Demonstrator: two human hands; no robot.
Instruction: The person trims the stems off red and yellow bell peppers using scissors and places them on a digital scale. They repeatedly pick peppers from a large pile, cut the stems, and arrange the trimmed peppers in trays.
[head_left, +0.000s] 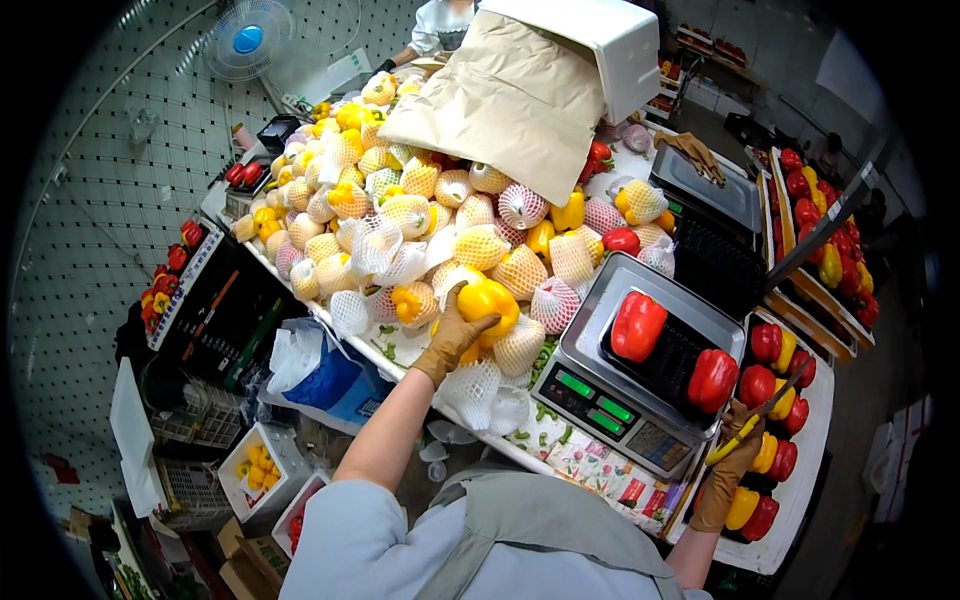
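Observation:
My left hand (448, 336), in a brown glove, grips a bare yellow bell pepper (489, 301) at the near side of a heap of peppers. Many of these sit in foam net sleeves (480, 247). Loose white foam nets (471, 394) lie just beside my wrist. At the right, my gloved right hand (735, 450) holds a yellow-handled cutting tool (733, 441), its dark blade pointing away; the exact kind is unclear. Between my hands stands a digital scale (600, 420). On its metal pan, a black tray (660, 367) carries two red bell peppers (638, 327), set apart.
A white foam box (626, 64) lies tipped over the heap, with brown paper (495, 97) spilling out. A white foam lid (806, 450) at right bears trays of red and yellow peppers. Beyond stands a second scale (709, 187). Another person (442, 26) is at the far side.

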